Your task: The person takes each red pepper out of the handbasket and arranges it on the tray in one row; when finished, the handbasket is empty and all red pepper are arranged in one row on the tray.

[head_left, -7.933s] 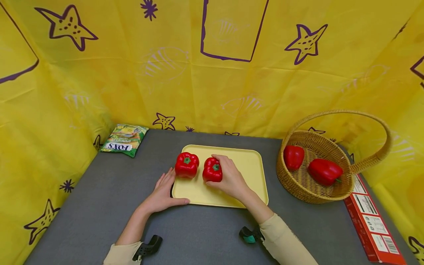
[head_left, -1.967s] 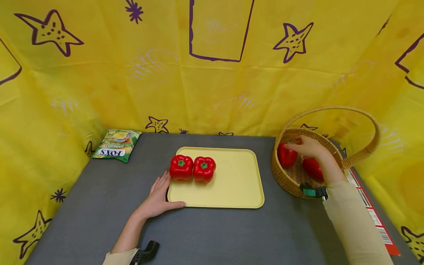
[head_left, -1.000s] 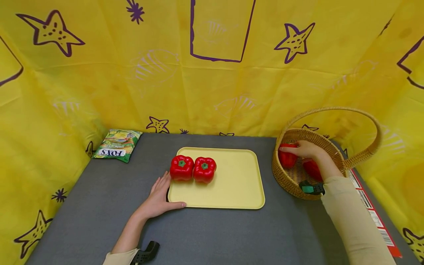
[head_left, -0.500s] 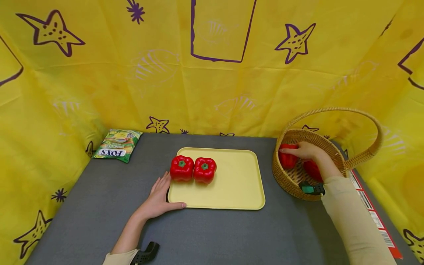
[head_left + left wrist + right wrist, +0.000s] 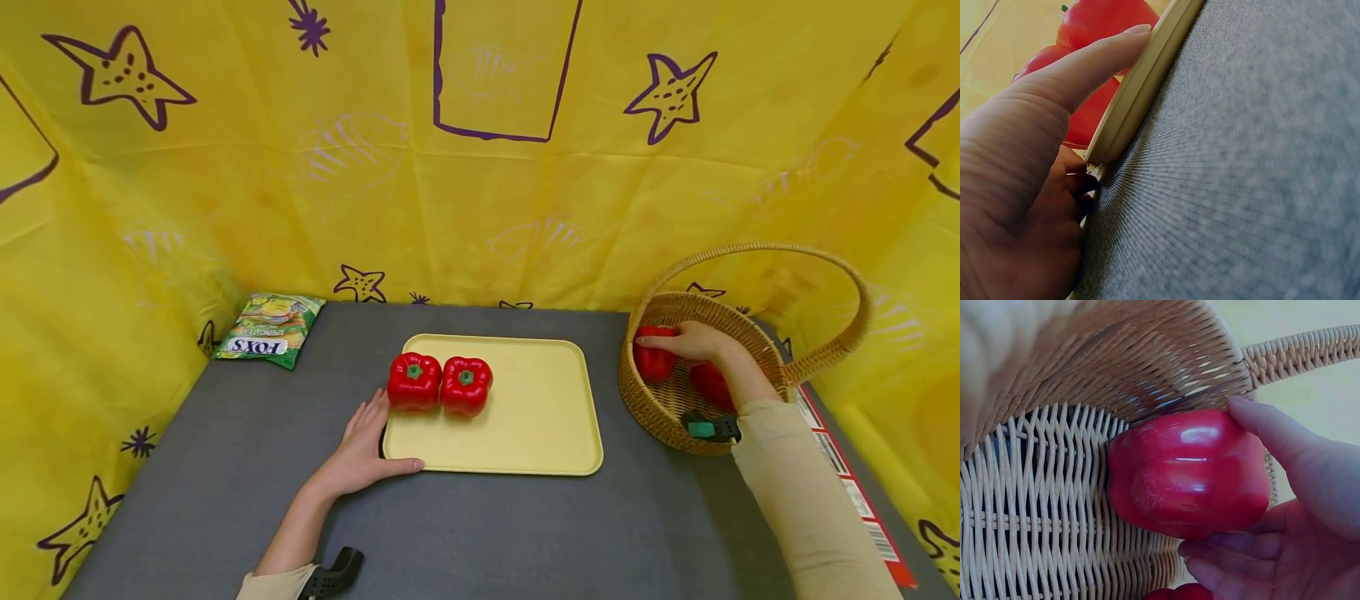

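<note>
The head view looks forward and down over the table (image 5: 487,533). The left wrist view, low and close, shares the tray (image 5: 536,417) with it; the right, close-up, faces into the shared basket (image 5: 651,417).

Right hand (image 5: 697,342): now inside the wicker basket (image 5: 647,411), gripping the nearer red pepper (image 5: 654,365); formerly over the yellow tray (image 5: 525,425). Second tray pepper (image 5: 467,392): released, upright, closer beside its neighbour (image 5: 414,385). Red box (image 5: 855,498): now partly hidden by the right sleeve (image 5: 802,492).
</note>
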The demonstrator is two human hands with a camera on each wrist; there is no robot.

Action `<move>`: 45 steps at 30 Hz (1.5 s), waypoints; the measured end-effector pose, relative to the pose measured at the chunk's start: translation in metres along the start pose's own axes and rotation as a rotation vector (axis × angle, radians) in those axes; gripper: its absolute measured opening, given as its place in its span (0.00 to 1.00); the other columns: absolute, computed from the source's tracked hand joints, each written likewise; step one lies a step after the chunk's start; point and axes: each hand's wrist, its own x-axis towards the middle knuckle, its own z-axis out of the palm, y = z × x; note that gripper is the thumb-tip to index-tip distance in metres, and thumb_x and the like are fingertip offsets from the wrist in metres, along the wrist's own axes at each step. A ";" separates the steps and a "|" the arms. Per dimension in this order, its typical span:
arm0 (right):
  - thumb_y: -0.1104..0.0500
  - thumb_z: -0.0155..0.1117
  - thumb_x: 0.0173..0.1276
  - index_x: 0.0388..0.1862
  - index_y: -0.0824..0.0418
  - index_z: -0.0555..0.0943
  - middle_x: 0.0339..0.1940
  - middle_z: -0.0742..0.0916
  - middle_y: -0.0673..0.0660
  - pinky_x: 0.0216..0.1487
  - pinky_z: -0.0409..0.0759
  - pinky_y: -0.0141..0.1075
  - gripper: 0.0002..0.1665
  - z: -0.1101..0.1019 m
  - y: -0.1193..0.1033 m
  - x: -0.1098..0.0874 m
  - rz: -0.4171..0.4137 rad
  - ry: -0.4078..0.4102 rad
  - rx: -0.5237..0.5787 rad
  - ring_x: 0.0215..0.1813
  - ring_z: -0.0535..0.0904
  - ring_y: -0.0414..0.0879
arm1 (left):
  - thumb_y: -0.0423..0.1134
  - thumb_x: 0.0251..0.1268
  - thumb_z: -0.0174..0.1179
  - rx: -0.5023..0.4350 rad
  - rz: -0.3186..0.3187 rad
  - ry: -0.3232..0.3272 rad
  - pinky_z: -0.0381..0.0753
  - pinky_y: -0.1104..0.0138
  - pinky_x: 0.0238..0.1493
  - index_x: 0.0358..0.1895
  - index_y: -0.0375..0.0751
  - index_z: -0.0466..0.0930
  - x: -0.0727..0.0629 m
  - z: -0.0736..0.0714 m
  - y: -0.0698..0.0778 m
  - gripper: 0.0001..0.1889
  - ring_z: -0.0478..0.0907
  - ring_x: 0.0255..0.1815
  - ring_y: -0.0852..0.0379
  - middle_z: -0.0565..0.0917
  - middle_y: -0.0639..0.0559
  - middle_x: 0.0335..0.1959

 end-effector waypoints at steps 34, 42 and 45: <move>0.34 0.62 0.64 0.69 0.77 0.59 0.57 0.74 0.78 0.49 0.75 0.59 0.55 0.020 -0.003 -0.040 -0.084 0.364 -0.052 0.54 0.73 0.70 | 0.58 0.47 0.72 -0.015 0.005 0.000 0.32 0.43 0.71 0.78 0.35 0.44 -0.001 -0.001 0.003 0.61 0.36 0.78 0.39 0.47 0.37 0.78; 0.35 0.67 0.60 0.70 0.73 0.59 0.61 0.73 0.76 0.54 0.73 0.62 0.56 0.039 -0.005 -0.046 -0.108 0.514 0.044 0.57 0.71 0.69 | 0.58 0.47 0.73 -0.013 -0.003 0.000 0.33 0.43 0.71 0.78 0.35 0.43 -0.001 -0.001 0.003 0.61 0.36 0.78 0.39 0.46 0.37 0.78; 0.36 0.69 0.60 0.70 0.72 0.60 0.62 0.72 0.76 0.54 0.72 0.63 0.55 0.045 -0.006 -0.048 -0.121 0.572 0.063 0.58 0.71 0.70 | 0.58 0.47 0.73 -0.019 -0.005 -0.001 0.32 0.43 0.71 0.78 0.35 0.44 -0.001 -0.001 0.003 0.61 0.36 0.78 0.39 0.46 0.37 0.78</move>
